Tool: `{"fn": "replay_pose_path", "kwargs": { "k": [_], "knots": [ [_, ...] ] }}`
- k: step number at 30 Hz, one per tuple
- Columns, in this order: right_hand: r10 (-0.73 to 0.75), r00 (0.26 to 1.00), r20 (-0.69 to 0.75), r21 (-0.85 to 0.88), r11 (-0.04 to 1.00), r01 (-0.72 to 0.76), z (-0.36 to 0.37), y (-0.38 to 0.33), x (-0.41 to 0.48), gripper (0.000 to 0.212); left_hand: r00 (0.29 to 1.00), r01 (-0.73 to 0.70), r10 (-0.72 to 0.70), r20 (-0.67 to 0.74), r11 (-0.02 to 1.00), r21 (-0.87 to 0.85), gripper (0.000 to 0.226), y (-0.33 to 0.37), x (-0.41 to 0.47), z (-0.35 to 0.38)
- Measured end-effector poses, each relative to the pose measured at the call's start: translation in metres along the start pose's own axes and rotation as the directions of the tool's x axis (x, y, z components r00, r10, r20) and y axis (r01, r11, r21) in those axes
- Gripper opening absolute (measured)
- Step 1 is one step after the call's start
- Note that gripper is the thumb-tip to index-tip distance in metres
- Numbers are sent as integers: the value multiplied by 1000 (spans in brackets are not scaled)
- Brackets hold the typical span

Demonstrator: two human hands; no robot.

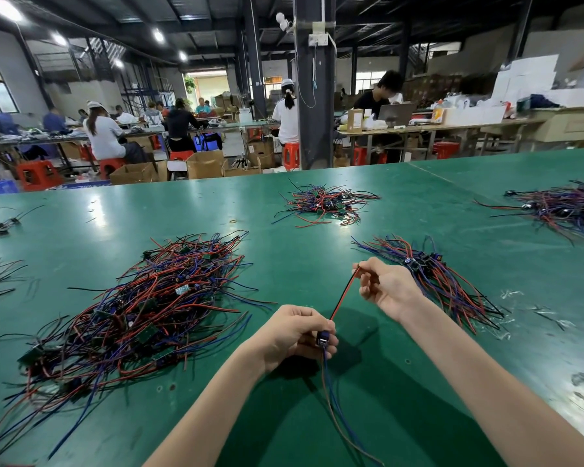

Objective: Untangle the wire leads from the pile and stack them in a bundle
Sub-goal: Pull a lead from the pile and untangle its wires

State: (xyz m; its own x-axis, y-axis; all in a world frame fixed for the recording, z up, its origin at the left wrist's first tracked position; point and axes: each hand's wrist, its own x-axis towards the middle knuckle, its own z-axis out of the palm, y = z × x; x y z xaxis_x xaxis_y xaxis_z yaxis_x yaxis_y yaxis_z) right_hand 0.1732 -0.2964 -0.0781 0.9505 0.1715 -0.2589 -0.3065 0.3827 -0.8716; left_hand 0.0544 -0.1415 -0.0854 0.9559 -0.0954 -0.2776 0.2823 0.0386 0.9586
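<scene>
**One lead pulled straight, ready for the bundle**

The green table (317,210) is big and flat, so the wires can be spread out and sorted. The messy pile (139,308) lies on the person's left. The neat bundle (435,278) lies on the right, just behind the right hand. That probably keeps tangled and finished leads apart.

Between them, the person holds one wire lead (343,296) above the table. The left hand (297,332) is closed around its small dark block. The right hand (383,286) pinches the far tip of the red wire, pulling it tight, likely to straighten it.

The fingers hide most of the block. The blue wires (331,392) hang down and run off the bottom edge.
</scene>
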Motion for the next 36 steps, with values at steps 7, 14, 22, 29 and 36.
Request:
{"fn": "replay_pose_path", "kwargs": {
  "k": [7,14,22,29,36],
  "knots": [
    [37,999,38,38,999,-38,-1,1,-1,22,1000,-9,9,-2,1000,4,15,0,-1,0],
    [139,983,124,139,978,-156,-2,1,-2,20,999,-17,17,45,1000,9,18,-1,-2,-1],
    [131,983,126,124,981,-147,-2,0,-4,21,998,-21,20,61,1000,19,16,0,-3,-1],
    [107,986,128,73,990,-117,0,2,-1,23,997,-27,26,79,1000,11,16,1,-4,0],
    [-40,994,98,-241,968,63,-3,10,1,27,994,-56,54,99,998,15,17,-2,-3,1]
  ]
}}
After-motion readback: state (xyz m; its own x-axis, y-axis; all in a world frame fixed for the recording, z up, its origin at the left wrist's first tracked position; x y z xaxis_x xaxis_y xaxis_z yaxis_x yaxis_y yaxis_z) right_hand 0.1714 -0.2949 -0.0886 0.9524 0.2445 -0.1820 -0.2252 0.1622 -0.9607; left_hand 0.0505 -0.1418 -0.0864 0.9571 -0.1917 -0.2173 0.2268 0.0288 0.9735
